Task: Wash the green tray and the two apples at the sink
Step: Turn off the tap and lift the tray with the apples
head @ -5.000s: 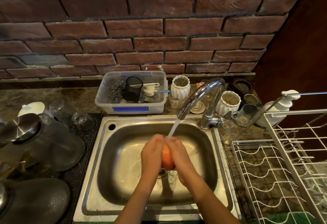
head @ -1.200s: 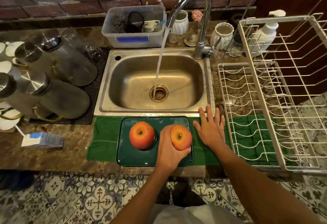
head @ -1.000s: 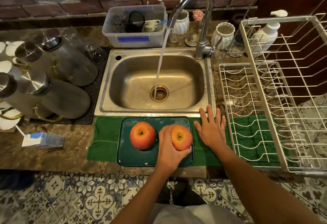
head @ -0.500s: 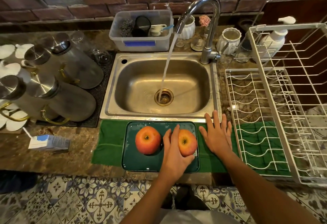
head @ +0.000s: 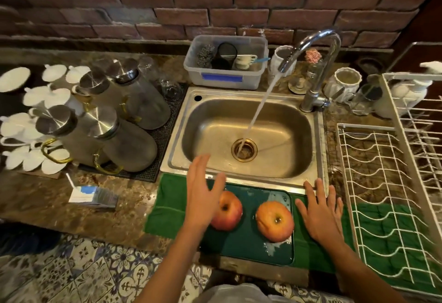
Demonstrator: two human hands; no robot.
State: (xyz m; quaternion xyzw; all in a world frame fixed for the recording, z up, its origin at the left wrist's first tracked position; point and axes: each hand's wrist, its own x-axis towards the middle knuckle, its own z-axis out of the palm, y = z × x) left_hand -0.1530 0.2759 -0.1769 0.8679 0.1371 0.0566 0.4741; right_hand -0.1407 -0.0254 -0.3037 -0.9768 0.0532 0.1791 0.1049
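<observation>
A dark green tray (head: 246, 245) lies on a green cloth (head: 165, 209) in front of the steel sink (head: 248, 132). Two red-orange apples rest in it: the left apple (head: 228, 211) and the right apple (head: 275, 221). Water pools on the tray near the right apple. My left hand (head: 203, 197) hovers open over the tray's left end, partly covering the left apple and holding nothing. My right hand (head: 319, 209) lies flat and open on the cloth just right of the tray. Water runs from the tap (head: 313, 63) into the drain.
A white wire dish rack (head: 392, 183) fills the right side. Several steel-lidded glass jugs (head: 100, 132) lie on a black mat at the left, with white lids beyond. A clear tub (head: 227, 65) of scrubbers, white cups and a soap pump (head: 406, 94) stand behind the sink. A small carton (head: 93, 197) lies left of the cloth.
My left hand let go of the right apple, which now sits in the tray, and moved left and up with fingers spread. My right hand stayed on the cloth.
</observation>
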